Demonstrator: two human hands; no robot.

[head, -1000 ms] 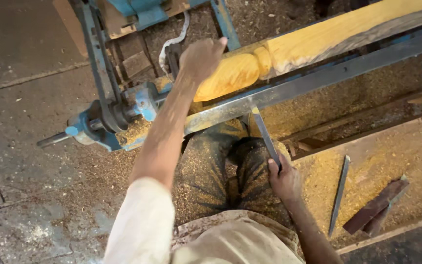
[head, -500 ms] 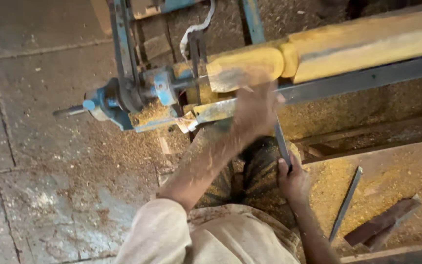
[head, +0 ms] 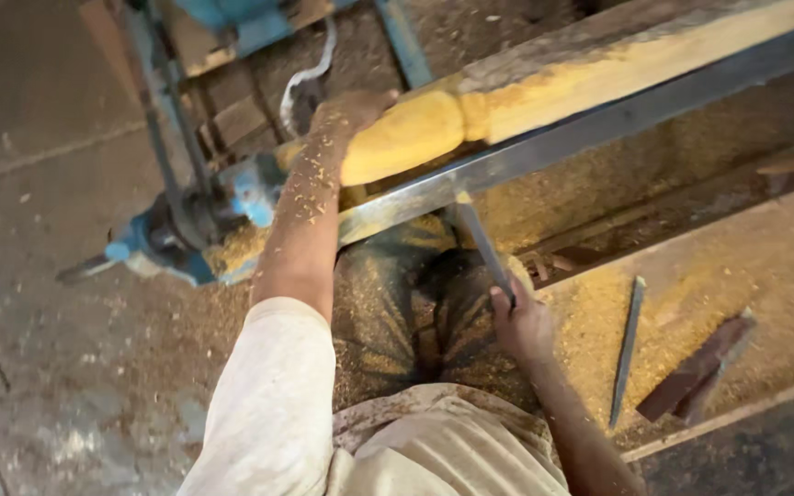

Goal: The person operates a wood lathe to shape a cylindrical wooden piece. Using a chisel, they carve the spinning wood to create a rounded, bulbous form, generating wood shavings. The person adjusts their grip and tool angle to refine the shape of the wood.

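A long yellow wooden spindle [head: 544,96] is mounted in a blue lathe [head: 186,225], running up to the right. My left hand [head: 346,115], dusted with sawdust, rests on the rounded left end of the spindle. My right hand [head: 521,321] grips the handle of a metal chisel [head: 480,239]. The chisel's tip lies on the steel tool rest bar [head: 599,133] just below the spindle. My sawdust-covered lap is under the bar.
A second long metal chisel [head: 627,349] and a dark wooden piece [head: 700,367] lie on a sawdust-covered board at the right. Grey stone floor [head: 39,303] spreads to the left. The lathe's tailstock handle [head: 85,268] sticks out left.
My left hand came down off the spindle toward the tool rest, then went back up onto the spindle's left end. The right hand kept hold of the chisel.
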